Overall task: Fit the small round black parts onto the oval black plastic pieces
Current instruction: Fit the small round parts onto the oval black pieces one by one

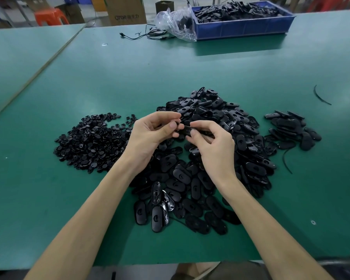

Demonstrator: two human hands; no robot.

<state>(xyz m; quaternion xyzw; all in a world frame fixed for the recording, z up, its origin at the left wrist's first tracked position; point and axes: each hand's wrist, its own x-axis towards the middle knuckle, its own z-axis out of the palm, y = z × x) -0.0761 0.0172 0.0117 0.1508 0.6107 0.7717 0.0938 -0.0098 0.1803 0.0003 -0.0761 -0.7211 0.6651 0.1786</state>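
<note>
Above the middle of the green table (190,69), my left hand (150,136) and my right hand (210,144) meet over a big heap of oval black plastic pieces (206,166). Both hands pinch one oval black piece (187,130) held between them, my left thumb and fingers at its left end, my right fingers along its right part. Whether a round part sits on it is hidden by my fingers. A heap of small round black parts (91,142) lies to the left of my left hand. A smaller pile of oval pieces (289,130) lies to the right.
A blue crate (245,27) full of black parts stands at the far edge, with a clear plastic bag (176,23) and a black cable (146,35) beside it. Two loose black strips (319,96) lie at the right. Cardboard boxes and a red stool stand beyond the table.
</note>
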